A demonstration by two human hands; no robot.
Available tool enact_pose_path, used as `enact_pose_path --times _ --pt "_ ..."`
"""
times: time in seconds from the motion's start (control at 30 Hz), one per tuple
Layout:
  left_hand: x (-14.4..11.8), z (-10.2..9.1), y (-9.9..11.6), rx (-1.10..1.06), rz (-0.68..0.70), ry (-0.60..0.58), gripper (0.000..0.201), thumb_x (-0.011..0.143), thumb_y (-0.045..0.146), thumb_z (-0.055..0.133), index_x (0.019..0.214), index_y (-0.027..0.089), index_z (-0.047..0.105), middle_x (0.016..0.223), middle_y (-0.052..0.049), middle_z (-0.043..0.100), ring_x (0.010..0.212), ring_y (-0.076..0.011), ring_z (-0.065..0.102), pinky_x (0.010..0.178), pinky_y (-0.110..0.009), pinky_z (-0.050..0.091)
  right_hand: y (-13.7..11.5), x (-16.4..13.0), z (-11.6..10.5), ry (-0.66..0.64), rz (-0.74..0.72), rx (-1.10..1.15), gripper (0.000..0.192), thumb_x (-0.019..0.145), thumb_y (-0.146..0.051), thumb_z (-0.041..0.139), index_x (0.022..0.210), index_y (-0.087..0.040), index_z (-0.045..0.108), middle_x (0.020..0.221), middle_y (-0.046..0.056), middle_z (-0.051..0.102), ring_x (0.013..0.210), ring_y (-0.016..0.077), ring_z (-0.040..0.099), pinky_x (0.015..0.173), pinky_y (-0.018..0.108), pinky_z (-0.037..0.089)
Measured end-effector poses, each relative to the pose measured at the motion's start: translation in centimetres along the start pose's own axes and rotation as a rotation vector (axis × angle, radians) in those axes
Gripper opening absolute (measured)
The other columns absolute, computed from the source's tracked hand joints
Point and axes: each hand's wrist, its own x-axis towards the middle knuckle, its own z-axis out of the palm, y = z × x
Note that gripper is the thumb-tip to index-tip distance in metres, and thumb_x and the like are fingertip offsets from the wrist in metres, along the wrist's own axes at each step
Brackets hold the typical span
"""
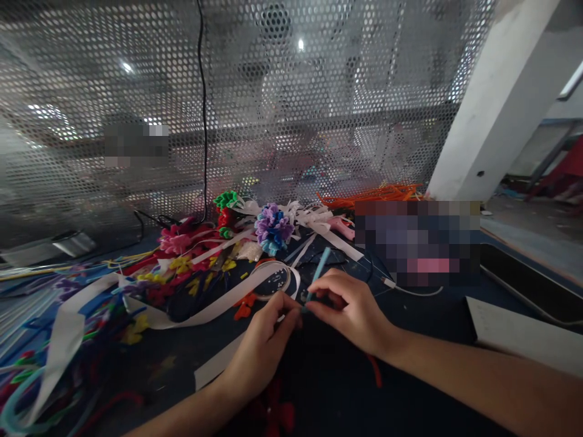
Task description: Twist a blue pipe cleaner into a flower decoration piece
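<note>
A light blue pipe cleaner (320, 267) slants up from the fingers of my right hand (350, 306), which is closed on it in a pinch. Close beside it, my left hand (268, 340) is closed too, thumb and forefinger pressed together on the lower end of the same pipe cleaner; its fingertips partly hide that end. A white ribbon (218, 311) runs across the table behind my left hand. Just beyond the hands is a ring-shaped roll (288, 285) with small pale bits inside. An orange pipe-cleaner flower (246, 305) lies left of it.
A purple-and-blue pipe-cleaner flower ball (273, 227) stands at the back, near pink flowers (177, 240) and orange stems (373, 194). Loose pipe cleaners (27, 376) crowd the left. On the right lie a dark phone-like slab (532, 282) and a white box (523, 331). Perforated metal (319, 121) closes the back.
</note>
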Motion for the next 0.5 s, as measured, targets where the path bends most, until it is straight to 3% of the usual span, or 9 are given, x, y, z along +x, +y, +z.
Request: enact_pose_path --times 0.13,0.33,0.5 --pt "0.23 0.11 -0.6 -0.096 -0.052 0.018 0.024 0.089 0.036 0.037 0.075 0.018 0.044 0.063 0.005 0.042 0.048 -0.0078 0.036 0.044 -0.019 0.031 -0.05 -0.23 0.17 -0.144 -0.082 -0.023 0.019 0.078 -0.015 0.057 0.096 -0.018 0.061 0.087 0.003 0.057 0.079 0.013 0.054 0.07 0.026 0.044" --pt "-0.03 0.21 -0.57 -0.042 -0.009 0.04 0.022 0.088 0.033 0.04 0.075 0.018 0.048 0.065 0.003 0.046 0.05 -0.0082 0.039 0.046 -0.019 0.033 0.34 -0.11 0.08 -0.213 -0.116 -0.125 0.032 0.066 0.008 0.044 0.079 -0.016 0.061 0.081 0.002 0.054 0.083 0.0143 0.05 0.074 0.026 0.041" --pt "-0.25 0.18 -0.22 -0.008 0.017 0.025 0.021 0.087 0.032 0.041 0.075 0.017 0.05 0.07 0.001 0.05 0.053 -0.009 0.04 0.046 -0.019 0.033 0.66 -0.19 0.1 -0.173 -0.134 -0.101 0.022 0.072 0.003 0.05 0.067 -0.016 0.059 0.081 0.0 0.05 0.077 0.0111 0.049 0.069 0.023 0.04"
